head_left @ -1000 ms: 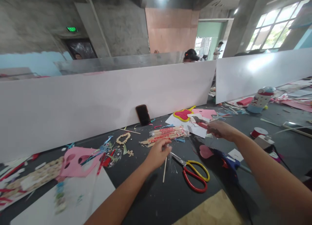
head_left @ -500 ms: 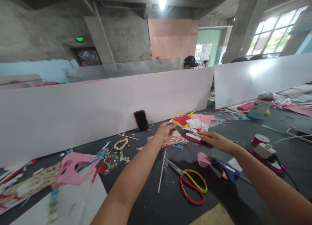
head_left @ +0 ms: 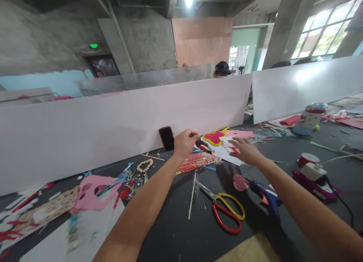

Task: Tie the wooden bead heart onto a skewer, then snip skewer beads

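Observation:
My left hand [head_left: 185, 141] is closed at the back of the table, fingers pinched at the dark end of red-handled pliers [head_left: 204, 145]. The handles point right, above a bundle of sticks in red-patterned clear wrapping [head_left: 195, 162]. My right hand [head_left: 247, 150] has its fingers spread over white paper [head_left: 225, 152] with red bits on it; nothing shows in its grip. Just behind the hands lies a dark pink shape with a yellow fuzzy border [head_left: 214, 137]. Scissors with one red and one yellow handle [head_left: 227, 213] lie open nearer to me.
A blue glue gun [head_left: 268, 197] lies under my right forearm, beside a pink paper piece [head_left: 241, 182]. A phone [head_left: 166, 138] leans on the white partition [head_left: 127, 122]. At right stand a bottle [head_left: 309, 120], a ribbon spool [head_left: 308, 158] and a white plug [head_left: 313, 172].
My right hand has come off the pliers and spread its fingers. The pliers have shifted left with my left hand. The view has turned slightly.

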`<state>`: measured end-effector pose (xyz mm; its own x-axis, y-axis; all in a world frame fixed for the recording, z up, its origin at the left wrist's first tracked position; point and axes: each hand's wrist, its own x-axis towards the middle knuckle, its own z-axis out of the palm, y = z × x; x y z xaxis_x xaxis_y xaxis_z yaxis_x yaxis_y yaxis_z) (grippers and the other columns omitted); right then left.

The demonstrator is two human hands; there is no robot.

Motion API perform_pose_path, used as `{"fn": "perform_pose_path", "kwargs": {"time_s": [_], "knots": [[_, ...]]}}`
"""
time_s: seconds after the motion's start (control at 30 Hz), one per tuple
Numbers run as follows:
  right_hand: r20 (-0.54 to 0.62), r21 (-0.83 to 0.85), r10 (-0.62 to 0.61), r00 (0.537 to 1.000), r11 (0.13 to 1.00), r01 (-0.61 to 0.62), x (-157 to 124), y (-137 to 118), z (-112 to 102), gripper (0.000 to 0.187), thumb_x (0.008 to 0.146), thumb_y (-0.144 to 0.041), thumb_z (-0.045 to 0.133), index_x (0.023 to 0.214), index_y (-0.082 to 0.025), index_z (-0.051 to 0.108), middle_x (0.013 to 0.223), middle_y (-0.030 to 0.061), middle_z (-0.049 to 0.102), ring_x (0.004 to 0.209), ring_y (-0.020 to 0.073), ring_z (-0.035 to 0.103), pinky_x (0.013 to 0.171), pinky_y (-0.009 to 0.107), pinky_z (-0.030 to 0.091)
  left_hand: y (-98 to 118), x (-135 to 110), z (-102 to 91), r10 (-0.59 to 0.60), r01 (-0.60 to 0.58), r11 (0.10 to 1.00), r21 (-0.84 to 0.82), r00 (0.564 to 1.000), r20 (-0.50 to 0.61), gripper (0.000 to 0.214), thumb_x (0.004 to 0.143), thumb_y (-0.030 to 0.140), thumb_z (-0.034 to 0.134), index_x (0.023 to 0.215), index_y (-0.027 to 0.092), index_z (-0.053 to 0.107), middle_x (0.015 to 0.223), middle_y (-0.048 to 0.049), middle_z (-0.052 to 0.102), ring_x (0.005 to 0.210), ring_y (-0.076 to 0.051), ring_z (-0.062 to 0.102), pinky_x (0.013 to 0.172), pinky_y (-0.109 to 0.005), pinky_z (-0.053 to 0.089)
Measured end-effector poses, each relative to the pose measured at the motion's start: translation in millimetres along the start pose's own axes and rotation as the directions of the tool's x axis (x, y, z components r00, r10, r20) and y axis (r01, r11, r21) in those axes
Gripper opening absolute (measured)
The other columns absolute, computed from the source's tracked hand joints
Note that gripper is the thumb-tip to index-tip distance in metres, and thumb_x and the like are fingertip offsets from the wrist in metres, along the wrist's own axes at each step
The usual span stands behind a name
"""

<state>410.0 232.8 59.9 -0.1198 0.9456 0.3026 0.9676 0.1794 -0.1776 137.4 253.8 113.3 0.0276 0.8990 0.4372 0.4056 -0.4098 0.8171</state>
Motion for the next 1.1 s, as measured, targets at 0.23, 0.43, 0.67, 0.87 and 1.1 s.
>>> {"fn": "perform_pose_path", "kwargs": {"time_s": [0.23,0.43,0.67,0.87,1.1], "knots": [[-0.087,0.035,-0.264,0.961,0.963,0.268,11,-81,6,0.031,0.091,-0.032,0.037,0.096,-0.022,0.066,0.091,0.0083,0.068,0.085,0.0205,0.059,0.077,0.031,0.041,8,-15,5.0,0.023,-0.023,0.999,0.031,1.000,0.014,0.009,0.071,0.027,0.067,0.077,0.020,0.070,0.067,0.0010,0.069,0.066,-0.013,0.061,0.065,-0.023,0.042],[-0.149,0.002,-0.245,0.958,0.969,0.248,-7,-75,10,0.022,0.086,-0.024,0.042,0.083,-0.019,0.063,0.082,0.0082,0.066,0.075,0.0194,0.058,0.070,0.029,0.040,-19,-13,5.0,-0.064,0.058,0.995,-0.084,0.995,-0.077,0.015,0.075,0.028,0.063,0.082,0.016,0.069,0.074,-0.0026,0.071,0.067,-0.013,0.063,0.063,-0.022,0.045],[-0.167,0.044,-0.284,0.944,0.954,0.295,0,-75,13,0.030,0.090,-0.031,0.040,0.109,-0.022,0.061,0.105,0.0074,0.066,0.094,0.0203,0.059,0.079,0.031,0.044,-20,-26,13.5,-0.086,0.075,0.983,-0.165,0.994,-0.060,0.014,0.075,0.026,0.063,0.081,0.015,0.069,0.072,-0.0020,0.071,0.065,-0.012,0.062,0.062,-0.021,0.045],[-0.107,-0.058,-0.345,0.933,0.938,0.340,-5,-79,17,0.029,0.091,-0.032,0.040,0.092,-0.022,0.067,0.091,0.0068,0.069,0.083,0.0203,0.062,0.070,0.029,0.041,-11,-44,18.6,-0.086,0.079,0.989,-0.127,0.995,-0.049,0.010,0.069,0.025,0.068,0.075,0.019,0.071,0.066,0.0004,0.069,0.064,-0.013,0.060,0.067,-0.024,0.043],[-0.012,-0.262,-0.358,0.934,0.902,0.342,-31,-75,18,0.021,0.087,-0.016,0.043,0.090,-0.017,0.064,0.093,0.0110,0.066,0.088,0.0219,0.058,0.072,0.030,0.035,-25,-37,25.5,-0.231,0.190,0.948,-0.257,0.963,-0.140,0.011,0.069,0.026,0.068,0.075,0.017,0.070,0.067,-0.0010,0.068,0.066,-0.014,0.061,0.065,-0.023,0.043]]}}
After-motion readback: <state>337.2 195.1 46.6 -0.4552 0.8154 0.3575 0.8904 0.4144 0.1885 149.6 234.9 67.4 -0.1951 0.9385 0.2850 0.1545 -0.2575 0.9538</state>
